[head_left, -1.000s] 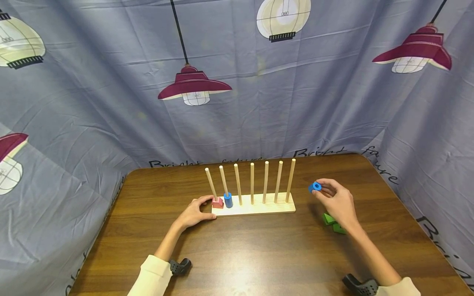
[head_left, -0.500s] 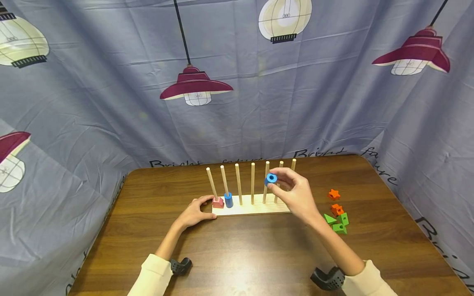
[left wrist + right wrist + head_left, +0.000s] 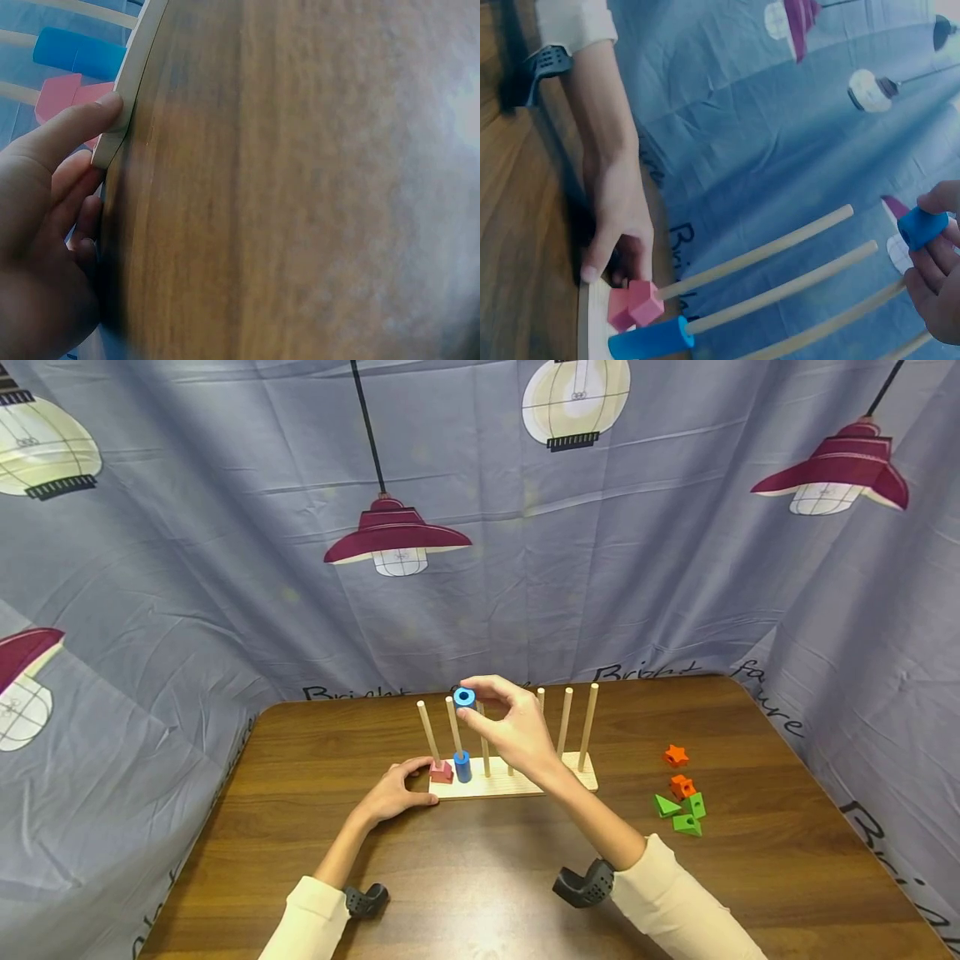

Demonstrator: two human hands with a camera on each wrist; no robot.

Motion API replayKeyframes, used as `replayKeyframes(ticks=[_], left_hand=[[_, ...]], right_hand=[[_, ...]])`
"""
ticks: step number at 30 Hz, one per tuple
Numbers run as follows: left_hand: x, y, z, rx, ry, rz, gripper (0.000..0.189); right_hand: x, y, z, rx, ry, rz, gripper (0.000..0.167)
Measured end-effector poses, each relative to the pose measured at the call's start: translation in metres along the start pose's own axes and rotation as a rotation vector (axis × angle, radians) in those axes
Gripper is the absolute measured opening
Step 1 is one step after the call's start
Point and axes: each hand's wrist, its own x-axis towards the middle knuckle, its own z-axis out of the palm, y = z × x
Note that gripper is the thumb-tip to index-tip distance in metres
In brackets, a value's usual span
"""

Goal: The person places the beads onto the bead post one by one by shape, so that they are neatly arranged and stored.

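In the head view my left hand (image 3: 388, 792) grips the left end of a wooden peg board (image 3: 517, 787), thumb on its front edge. My right hand (image 3: 517, 727) pinches a blue cylinder bead (image 3: 465, 703), its hole facing up, between thumb and fingertips. It is held high, beside the top of the second peg (image 3: 453, 727). Two blue beads, end to end, look like one cylinder (image 3: 79, 54) low on that peg. The first peg carries pink angular blocks (image 3: 636, 304) at its base. The right hand covers part of the middle pegs in the head view.
On the brown table (image 3: 300, 760), to the right of the board, lie orange star-shaped beads (image 3: 677, 755) and green triangular beads (image 3: 686, 824). A blue-grey curtain (image 3: 480, 627) printed with lamps hangs behind the table.
My right hand has carried the blue bead left from the right side, across the pegs to the second one. The left hand has stayed on the board's end.
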Motion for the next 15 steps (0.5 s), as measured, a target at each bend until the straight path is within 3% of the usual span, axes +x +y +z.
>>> replayKeyframes(ticks=[6, 15], left_hand=[[0.000, -0.001, 0.000, 0.007, 0.004, 0.007, 0.072], [0.000, 0.000, 0.000, -0.030, -0.011, -0.027, 0.074]], right_hand=[[0.012, 0.004, 0.010, -0.048, 0.050, -0.004, 0.030], [0.020, 0.016, 0.020, -0.089, 0.031, 0.043, 0.031]])
